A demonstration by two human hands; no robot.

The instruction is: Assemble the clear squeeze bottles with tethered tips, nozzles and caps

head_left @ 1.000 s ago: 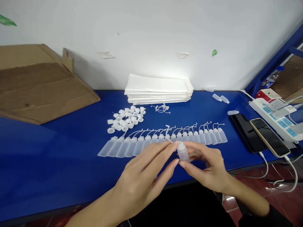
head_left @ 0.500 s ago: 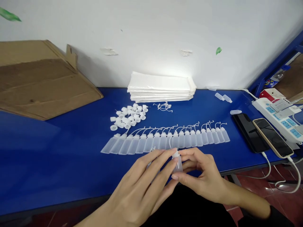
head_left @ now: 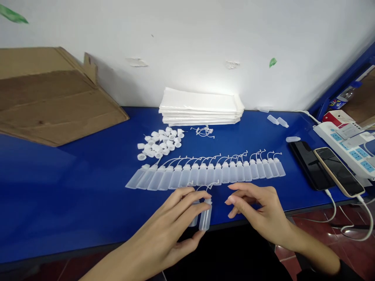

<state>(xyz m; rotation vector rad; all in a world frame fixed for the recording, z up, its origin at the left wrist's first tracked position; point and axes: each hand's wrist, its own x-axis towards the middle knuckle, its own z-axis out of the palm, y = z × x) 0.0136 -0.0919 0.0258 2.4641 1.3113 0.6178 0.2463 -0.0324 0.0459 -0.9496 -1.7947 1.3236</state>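
Note:
My left hand is closed round a small translucent squeeze bottle near the table's front edge. A thin white strap curls up from its neck. A second bottle shows partly behind my fingers, against the first. Off to the right, my right hand is held with bent fingers apart and nothing in them. Beyond both hands, a row of similar bottles lies on the blue table, most with white straps at their necks.
White caps lie in a heap behind the row, beside loose white straps. A stack of white sleeves is against the wall. Cardboard leans at left. Phones and a power strip are at right, with a few loose bottles.
The bottle that was between both hands has moved left and is now in my left hand alone. My right hand has let go and its fingers are apart.

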